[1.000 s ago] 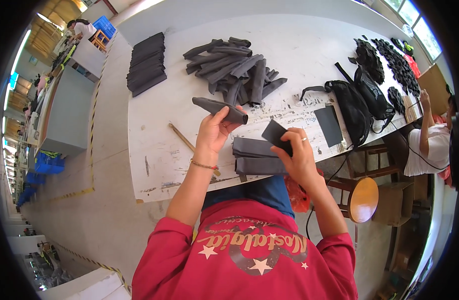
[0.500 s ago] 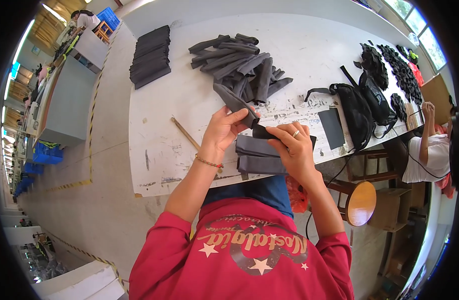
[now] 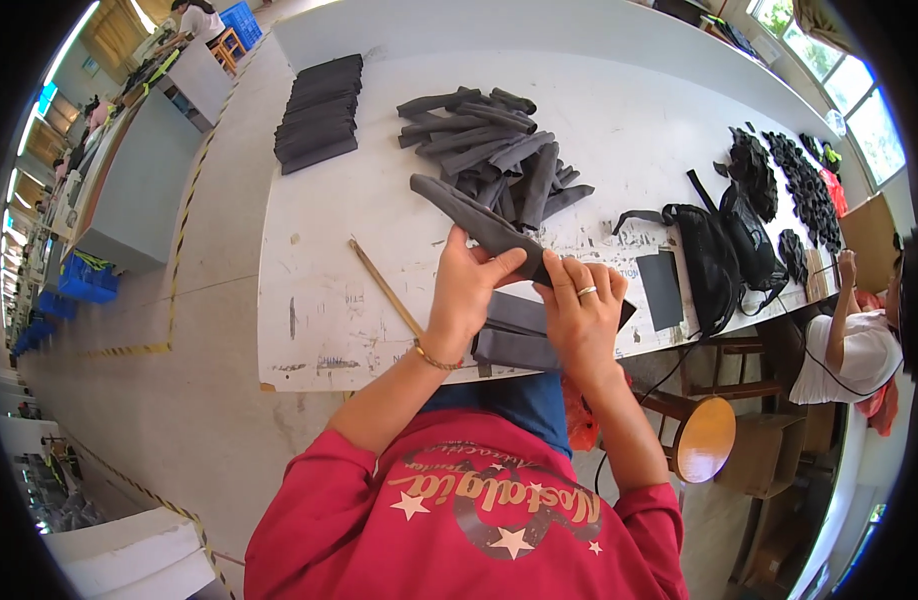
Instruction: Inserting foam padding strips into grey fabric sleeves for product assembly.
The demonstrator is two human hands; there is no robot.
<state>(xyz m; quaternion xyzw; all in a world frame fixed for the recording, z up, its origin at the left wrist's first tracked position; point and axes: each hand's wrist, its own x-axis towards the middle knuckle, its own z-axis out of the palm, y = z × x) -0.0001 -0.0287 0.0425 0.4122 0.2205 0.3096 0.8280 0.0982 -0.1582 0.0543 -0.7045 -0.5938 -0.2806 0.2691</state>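
Observation:
A long dark grey fabric tube (image 3: 466,212) slants across the table between both my hands, its far end pointing up and left. My left hand (image 3: 476,283) grips it from below, thumb on top, near its lower part. Pinching the near end with thumb and fingers is my right hand (image 3: 587,315), a ring on one finger. A dark corner of fabric shows beyond that hand's right side. Just below the hands, flat folded grey fabric pieces (image 3: 517,348) lie at the table's front edge. A loose heap of grey fabric tubes (image 3: 494,135) lies beyond.
A neat stack of dark fabric pieces (image 3: 321,112) lies far left on the white table (image 3: 314,235). A wooden stick (image 3: 384,285) rests by my left forearm. Rightward are a black sheet (image 3: 661,290), black bags (image 3: 707,255), small black pieces (image 3: 801,185), a round stool (image 3: 705,440) and a seated person (image 3: 844,350).
My hands have come closer together on the fabric tube, which now runs in a straighter line through them. The whole view has shifted slightly.

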